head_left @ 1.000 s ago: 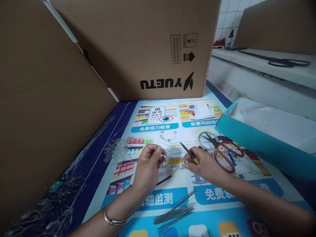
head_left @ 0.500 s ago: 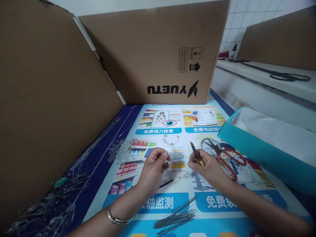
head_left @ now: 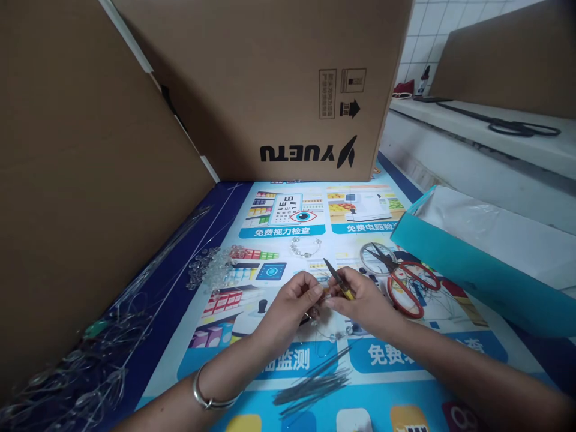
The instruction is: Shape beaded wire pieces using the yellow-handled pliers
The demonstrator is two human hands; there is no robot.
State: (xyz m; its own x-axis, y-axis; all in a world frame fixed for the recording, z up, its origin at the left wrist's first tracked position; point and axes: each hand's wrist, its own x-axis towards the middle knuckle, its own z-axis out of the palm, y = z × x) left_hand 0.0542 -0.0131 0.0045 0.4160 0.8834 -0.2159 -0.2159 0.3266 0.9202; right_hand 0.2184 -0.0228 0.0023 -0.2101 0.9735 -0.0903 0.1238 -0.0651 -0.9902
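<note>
My left hand (head_left: pixel 297 303) is closed, thumb and forefinger pinching a thin wire strung with clear beads (head_left: pixel 332 337), which dangles below the fingers. Close beside it, my right hand (head_left: pixel 362 303) pinches at the same strand with the thumb and forefinger. That hand also keeps hold of small pliers (head_left: pixel 338 281) with dark pointed jaws and yellow handles, the tip pointing up and left. Fingers hide much of the strand between the hands. Beyond them lies a curved beaded wire piece (head_left: pixel 306 247). A pile of loose clear beads (head_left: pixel 216 267) sits to the left.
Red-handled scissors (head_left: pixel 407 285) lie right of my hands, over a wire coil (head_left: pixel 375 257). Cut wires (head_left: pixel 312 384) lie in front. A teal box (head_left: pixel 477 276) stands right; cardboard (head_left: pixel 270 90) walls the back and left. Tangled beaded wires (head_left: pixel 85 372) lie left.
My hands have come together; the right moved left toward the left hand, carrying the pliers. The wire stretched between them earlier is now mostly hidden. The view has tilted slightly down.
</note>
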